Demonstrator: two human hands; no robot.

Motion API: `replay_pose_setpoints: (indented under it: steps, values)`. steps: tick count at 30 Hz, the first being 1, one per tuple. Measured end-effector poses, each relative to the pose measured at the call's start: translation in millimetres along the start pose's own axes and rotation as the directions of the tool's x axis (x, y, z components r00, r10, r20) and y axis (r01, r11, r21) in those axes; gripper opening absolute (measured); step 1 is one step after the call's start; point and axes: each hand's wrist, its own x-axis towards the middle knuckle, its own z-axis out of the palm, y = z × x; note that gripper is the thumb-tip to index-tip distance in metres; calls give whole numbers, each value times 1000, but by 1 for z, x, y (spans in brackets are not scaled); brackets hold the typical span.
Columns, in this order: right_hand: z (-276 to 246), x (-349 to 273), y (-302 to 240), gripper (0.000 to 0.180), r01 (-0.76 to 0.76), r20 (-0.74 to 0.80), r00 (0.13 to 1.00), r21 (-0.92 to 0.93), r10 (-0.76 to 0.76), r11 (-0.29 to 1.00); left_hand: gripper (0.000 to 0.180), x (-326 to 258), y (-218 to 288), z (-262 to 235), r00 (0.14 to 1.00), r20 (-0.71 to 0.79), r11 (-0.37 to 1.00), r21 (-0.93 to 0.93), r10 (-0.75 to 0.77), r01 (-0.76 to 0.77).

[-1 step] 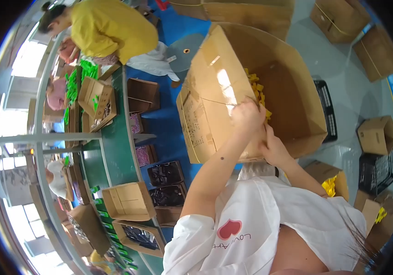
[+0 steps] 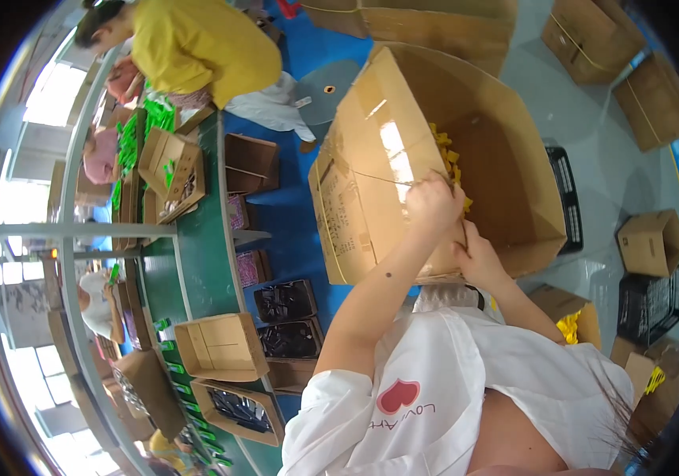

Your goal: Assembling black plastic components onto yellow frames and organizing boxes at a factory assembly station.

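A large open cardboard box (image 2: 371, 226) stands in front of me, tilted, with shiny clear tape along its side. Yellow pieces (image 2: 449, 159) show inside along its left wall. A thin string (image 2: 379, 178) crosses the outside of that wall and runs to my left hand (image 2: 434, 205), whose fingers are closed on it at the box's edge. Just to the right and nearer me, my right hand (image 2: 480, 258) is closed at the same edge, fingertips close to the left hand. What it pinches is hidden.
On the left runs a green workbench (image 2: 204, 278) with open trays (image 2: 220, 349). A person in yellow (image 2: 204, 47) bends over its far end. Boxes of black items (image 2: 285, 301) stand beside the bench. Rightward are a black crate (image 2: 650, 305) and more cartons (image 2: 650, 242).
The whole view has shifted slightly, with the scene sitting a little lower. Both hands keep their closed hold at the box's edge.
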Motion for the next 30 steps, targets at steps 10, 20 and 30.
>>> replay_pose_setpoints:
  steps: [10, 20, 30]
  values:
    - [-34, 8, -17, 20, -194, -103, 977, -78, 185, 978, 32, -19, -52, -23, 991, 131, 628, -772, 3, 100]
    - [-23, -1, -15, 21, -108, -209, 975, -150, 75, 983, 67, -73, -106, 31, 963, 169, 835, -543, 212, -89]
    - [54, -24, -66, 37, -120, -468, 868, -517, -163, 848, 76, -80, -135, 21, 949, 247, 817, -577, 194, -17]
